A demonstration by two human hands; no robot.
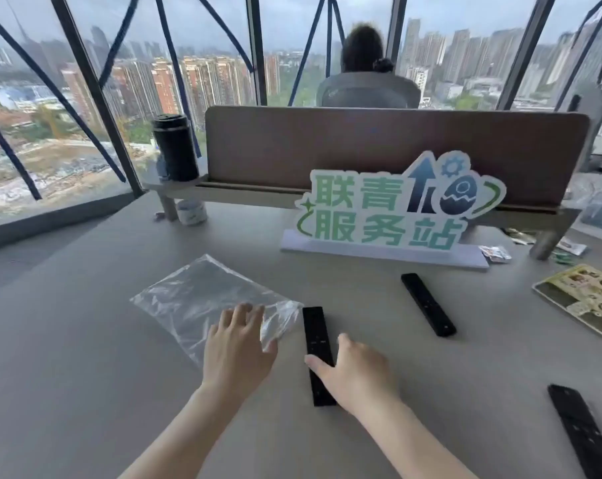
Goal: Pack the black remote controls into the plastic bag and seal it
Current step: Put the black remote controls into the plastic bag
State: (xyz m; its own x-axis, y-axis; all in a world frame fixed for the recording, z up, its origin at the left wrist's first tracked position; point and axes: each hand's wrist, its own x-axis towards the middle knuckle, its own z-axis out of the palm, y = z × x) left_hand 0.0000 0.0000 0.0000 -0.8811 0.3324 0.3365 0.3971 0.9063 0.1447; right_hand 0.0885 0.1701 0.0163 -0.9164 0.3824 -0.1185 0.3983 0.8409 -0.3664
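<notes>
A clear plastic bag (202,299) lies flat on the grey table, left of centre. My left hand (237,347) rests palm down on the bag's near right corner, fingers spread. Three black remote controls lie on the table. The nearest remote (316,340) sits just right of the bag; my right hand (354,375) lies over its lower half, fingers touching it, no closed grip visible. A second remote (428,304) lies further back to the right. A third remote (582,430) lies at the right edge.
A green-lettered sign (392,209) on a white base stands behind the remotes. A printed card (584,299) and small wrappers (496,254) lie at the right. A black flask (175,146) stands on the partition shelf, a small jar (191,211) below it. A person sits behind the partition.
</notes>
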